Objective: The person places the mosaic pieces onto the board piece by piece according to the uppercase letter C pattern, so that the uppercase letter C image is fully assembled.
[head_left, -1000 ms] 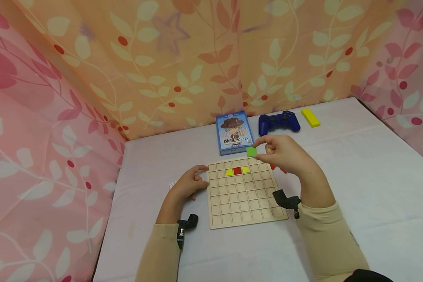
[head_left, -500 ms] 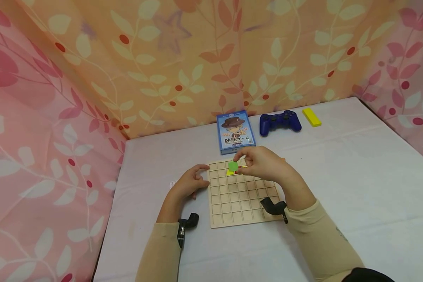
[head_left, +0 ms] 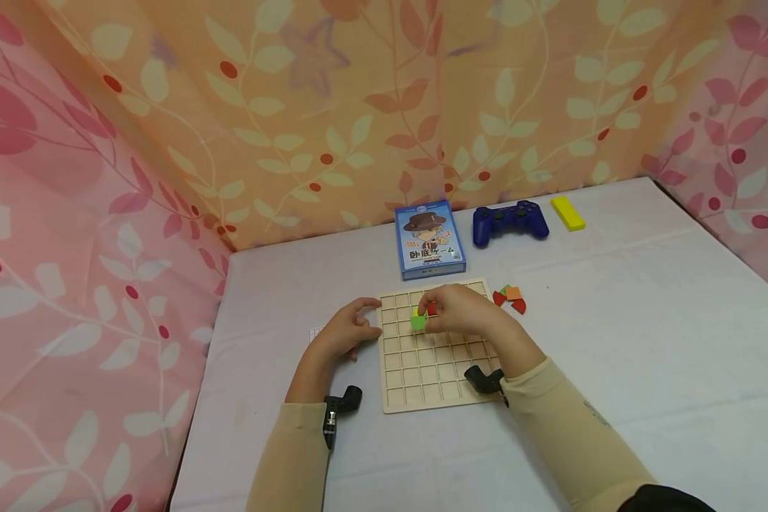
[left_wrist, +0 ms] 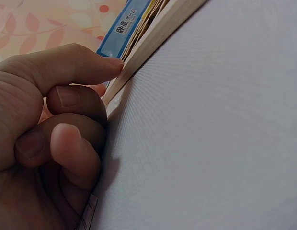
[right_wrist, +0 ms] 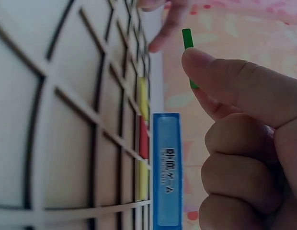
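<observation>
My right hand (head_left: pixel 462 310) pinches a thin green square tile (head_left: pixel 418 323) between thumb and index finger, over the upper part of a wooden grid board (head_left: pixel 409 380). The right wrist view shows this tile (right_wrist: pixel 187 38) edge-on, apart from the board, with the other fingers curled. A red square tile (right_wrist: pixel 143 140) sits in a board cell between two yellow tiles (right_wrist: pixel 142 179); the right hand partly covers this row in the head view. At the board's left edge, my left hand (head_left: pixel 344 332) touches the rim with index finger and thumb tips, its other fingers loosely bent.
Right of the board lies a small pile of red pieces (head_left: pixel 519 306), an orange square (head_left: pixel 513 293) and a bit of green. Behind stand a blue box (head_left: pixel 430 238), a dark blue game controller (head_left: pixel 510 223) and a yellow block (head_left: pixel 567 213). A gridded paper (head_left: pixel 314 332) is partly under the left hand.
My right hand has carried the green tile from the board's upper right corner leftward and nearer, to just below the left yellow tile. The loose pile is uncovered. The left hand stays put.
</observation>
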The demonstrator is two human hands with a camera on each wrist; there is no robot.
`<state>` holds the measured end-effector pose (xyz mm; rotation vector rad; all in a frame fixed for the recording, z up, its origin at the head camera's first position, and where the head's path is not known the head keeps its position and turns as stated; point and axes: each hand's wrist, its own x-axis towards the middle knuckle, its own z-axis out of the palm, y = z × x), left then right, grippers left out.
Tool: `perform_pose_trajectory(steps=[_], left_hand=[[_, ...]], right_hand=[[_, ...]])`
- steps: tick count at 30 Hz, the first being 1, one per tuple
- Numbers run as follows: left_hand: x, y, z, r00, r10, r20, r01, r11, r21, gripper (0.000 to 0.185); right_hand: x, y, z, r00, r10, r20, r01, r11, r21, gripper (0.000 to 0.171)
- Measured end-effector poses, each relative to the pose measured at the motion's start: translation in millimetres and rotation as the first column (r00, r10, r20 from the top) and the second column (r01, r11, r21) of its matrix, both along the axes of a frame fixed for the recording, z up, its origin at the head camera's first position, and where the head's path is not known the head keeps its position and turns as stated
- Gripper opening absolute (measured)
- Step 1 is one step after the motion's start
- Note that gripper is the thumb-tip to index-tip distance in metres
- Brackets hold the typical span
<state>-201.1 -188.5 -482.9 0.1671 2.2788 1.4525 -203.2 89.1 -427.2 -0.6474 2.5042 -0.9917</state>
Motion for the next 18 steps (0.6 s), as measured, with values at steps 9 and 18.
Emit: perform_pose_trajectory(steps=[9,18], left_hand=[[-0.9,-0.5,-0.3,1.000,-0.010,-0.012,0.011,1.000,0.009,0.061],[-0.2,-0.6,-1.9,1.000,0.002,-0.008,-0.002,1.000,-0.008,0.060]], right_hand=[[-1.8,-4.5,-15.9,0.997,-0.038,-0.067,0.045,0.994,0.097,0.022],[-3.1,-6.3,-18.0,0.995,-0.039,-0.087,0.051,0.988,0.147,0.024]])
